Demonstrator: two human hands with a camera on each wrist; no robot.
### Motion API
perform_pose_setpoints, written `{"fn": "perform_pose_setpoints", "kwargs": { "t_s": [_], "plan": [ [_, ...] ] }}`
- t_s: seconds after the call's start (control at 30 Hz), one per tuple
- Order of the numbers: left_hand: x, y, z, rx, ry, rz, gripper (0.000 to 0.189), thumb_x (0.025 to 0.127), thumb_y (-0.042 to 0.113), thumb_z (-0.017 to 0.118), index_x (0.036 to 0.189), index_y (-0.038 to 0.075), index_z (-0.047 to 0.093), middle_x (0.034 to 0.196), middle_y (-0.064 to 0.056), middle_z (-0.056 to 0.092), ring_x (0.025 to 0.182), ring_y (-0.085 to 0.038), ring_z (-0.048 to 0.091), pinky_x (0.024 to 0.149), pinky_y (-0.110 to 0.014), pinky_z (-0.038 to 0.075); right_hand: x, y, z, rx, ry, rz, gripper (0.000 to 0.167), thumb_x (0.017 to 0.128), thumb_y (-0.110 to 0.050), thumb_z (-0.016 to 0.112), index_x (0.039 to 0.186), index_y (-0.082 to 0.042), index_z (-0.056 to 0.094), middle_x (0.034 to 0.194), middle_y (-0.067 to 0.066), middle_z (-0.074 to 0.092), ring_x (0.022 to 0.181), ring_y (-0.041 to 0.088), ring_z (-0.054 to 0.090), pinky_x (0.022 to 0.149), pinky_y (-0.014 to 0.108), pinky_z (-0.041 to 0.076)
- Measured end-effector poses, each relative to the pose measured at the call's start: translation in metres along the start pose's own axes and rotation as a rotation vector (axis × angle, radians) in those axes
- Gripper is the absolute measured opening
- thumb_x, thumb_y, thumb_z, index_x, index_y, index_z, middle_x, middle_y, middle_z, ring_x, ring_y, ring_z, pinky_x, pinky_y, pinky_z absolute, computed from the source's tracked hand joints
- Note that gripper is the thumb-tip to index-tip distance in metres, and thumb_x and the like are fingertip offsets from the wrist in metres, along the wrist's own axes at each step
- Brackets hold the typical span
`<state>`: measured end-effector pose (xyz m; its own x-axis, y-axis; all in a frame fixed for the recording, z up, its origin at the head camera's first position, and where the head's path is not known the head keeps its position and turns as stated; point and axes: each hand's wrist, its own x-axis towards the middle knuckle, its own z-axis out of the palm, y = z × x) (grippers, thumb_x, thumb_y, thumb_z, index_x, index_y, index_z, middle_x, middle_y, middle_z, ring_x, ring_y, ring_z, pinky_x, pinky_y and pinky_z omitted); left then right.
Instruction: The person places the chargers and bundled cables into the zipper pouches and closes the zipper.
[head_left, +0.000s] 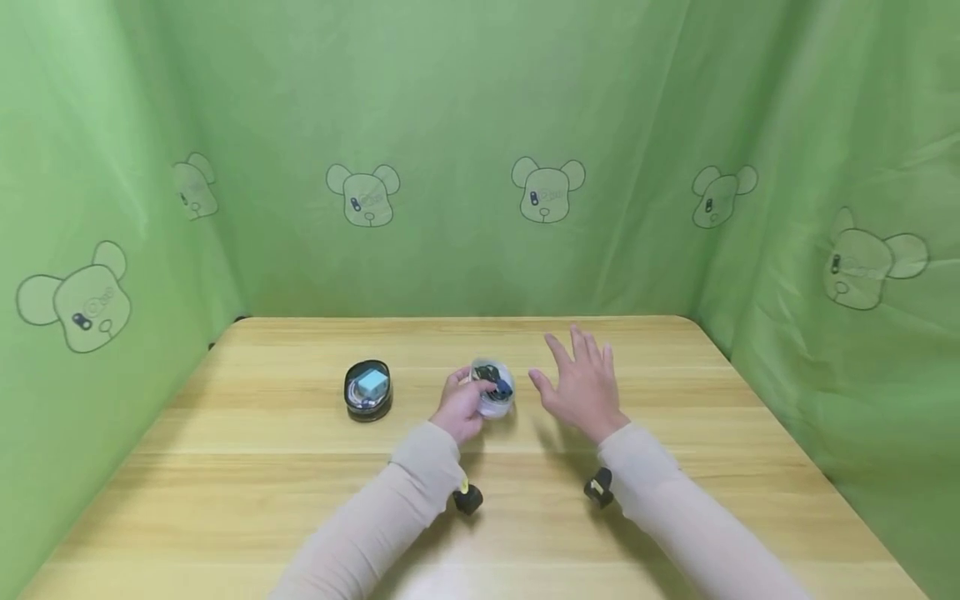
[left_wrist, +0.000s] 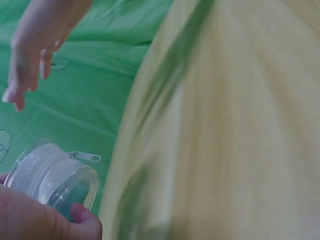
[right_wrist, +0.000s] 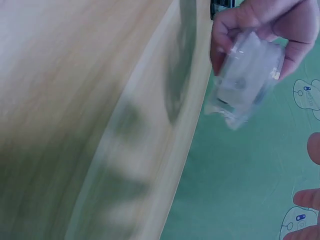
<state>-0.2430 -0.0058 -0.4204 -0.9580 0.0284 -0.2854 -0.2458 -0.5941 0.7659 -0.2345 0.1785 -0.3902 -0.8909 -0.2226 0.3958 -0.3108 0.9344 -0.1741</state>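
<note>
My left hand grips a small clear zip case above the middle of the table. Its thumb lies across the see-through face. Inside show a coiled dark cable and a dark blue piece. A pale zipper pull sticks out from the case's white side band in the left wrist view. To the right, apart from the case, my right hand hovers with fingers spread and holds nothing. The right wrist view shows the case from its side, blurred, with the left hand's fingers around it.
A black-rimmed case stands on the table left of my left hand, holding a light blue box and a pale cable. The wooden table is bounded at the back and sides by green curtains printed with bear heads.
</note>
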Motion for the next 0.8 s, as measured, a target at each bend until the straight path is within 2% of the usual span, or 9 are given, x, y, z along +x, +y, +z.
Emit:
{"fn": "perform_pose_setpoints", "kwargs": {
  "t_s": [0.2,0.33,0.53,0.63,0.7,0.73,0.8],
  "plan": [
    [-0.001,-0.015,-0.002,0.164,0.027,0.004,0.069,0.081,-0.018,0.059,0.139,0.001,0.027,0.143,-0.036,0.028,0.127,-0.050,0.040,0.103,-0.052,0.043,0.000,0.003,-0.001,-0.003,-0.013,0.010,0.068,0.096,-0.052,0.046,0.149,-0.010,0.036,0.154,0.029,0.020,0.139,0.048,0.019,0.114,0.064,0.003],
    [-0.002,-0.018,-0.004,0.296,0.048,0.017,0.070,0.080,-0.016,0.063,0.139,0.001,0.029,0.143,-0.034,0.029,0.127,-0.049,0.040,0.104,-0.051,0.042,-0.001,0.004,0.000,-0.006,-0.009,0.010,0.066,0.096,-0.050,0.047,0.148,-0.010,0.037,0.154,0.028,0.021,0.139,0.048,0.019,0.114,0.064,0.003],
    [-0.010,-0.010,-0.003,0.572,0.031,0.041,0.067,0.086,0.003,0.068,0.142,-0.003,0.032,0.139,-0.028,0.041,0.125,-0.045,0.044,0.101,-0.052,0.045,-0.002,0.006,0.002,-0.016,0.000,0.004,0.065,0.097,-0.049,0.046,0.147,-0.010,0.039,0.152,0.029,0.023,0.139,0.047,0.020,0.114,0.065,0.005],
    [-0.016,-0.004,-0.002,0.707,0.017,0.024,0.074,0.089,0.017,0.067,0.147,-0.005,0.026,0.144,-0.028,0.037,0.131,-0.044,0.038,0.108,-0.055,0.035,-0.004,0.007,0.002,-0.018,0.013,0.004,0.064,0.096,-0.050,0.046,0.147,-0.010,0.040,0.152,0.029,0.025,0.138,0.047,0.022,0.114,0.065,0.007],
    [-0.019,0.001,-0.002,0.750,0.019,0.028,0.079,0.090,0.021,0.066,0.150,-0.004,0.021,0.148,-0.028,0.032,0.135,-0.045,0.032,0.112,-0.056,0.027,-0.004,0.008,0.003,-0.015,0.019,0.004,0.064,0.096,-0.049,0.047,0.146,-0.010,0.041,0.151,0.029,0.026,0.138,0.047,0.023,0.113,0.065,0.007],
    [-0.020,0.003,-0.002,0.766,0.025,0.038,0.079,0.091,0.023,0.066,0.150,-0.002,0.021,0.150,-0.027,0.030,0.136,-0.044,0.030,0.113,-0.056,0.026,-0.004,0.008,0.003,-0.011,0.020,0.005,0.064,0.096,-0.049,0.047,0.146,-0.010,0.041,0.151,0.029,0.026,0.138,0.047,0.023,0.113,0.065,0.007],
    [-0.022,0.007,-0.004,0.806,0.050,0.109,0.072,0.092,0.023,0.064,0.150,0.002,0.026,0.150,-0.025,0.031,0.135,-0.043,0.032,0.112,-0.056,0.027,-0.005,0.009,0.003,-0.006,0.016,0.007,0.063,0.097,-0.048,0.046,0.146,-0.010,0.040,0.151,0.030,0.025,0.138,0.048,0.022,0.113,0.066,0.006]
  ]
}}
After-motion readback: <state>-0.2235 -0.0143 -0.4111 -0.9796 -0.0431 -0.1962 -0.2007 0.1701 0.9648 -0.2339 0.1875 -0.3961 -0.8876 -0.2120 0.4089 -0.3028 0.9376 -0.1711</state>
